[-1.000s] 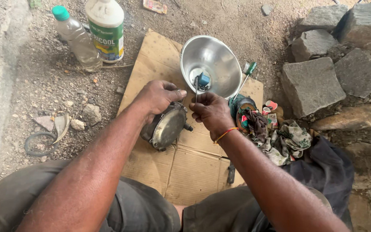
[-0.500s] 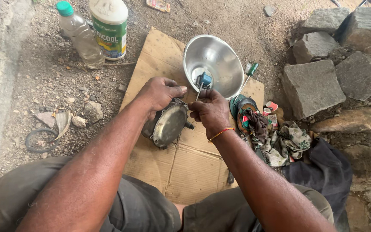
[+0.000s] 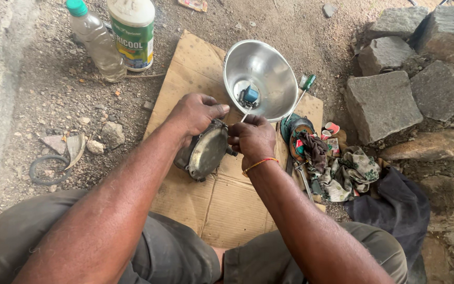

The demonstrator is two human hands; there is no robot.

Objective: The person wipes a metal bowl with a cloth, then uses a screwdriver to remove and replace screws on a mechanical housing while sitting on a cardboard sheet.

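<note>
On cardboard (image 3: 227,205): L hand (image 3: 198,113) fingers grip round housing (image 3: 203,152); R hand (image 3: 253,139) fingers closed on screwdriver (image 3: 300,94), mid-screw work; next needs steady turning.

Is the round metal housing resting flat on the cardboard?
No: the left hand grips the round metal housing tilted on edge above the cardboard, and the right hand touches its rim.

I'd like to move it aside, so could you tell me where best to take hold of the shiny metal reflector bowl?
Grip the reflector bowl by its far rim, coming from above: it lies tilted with its mouth up, and that edge is clear of both hands.
</note>
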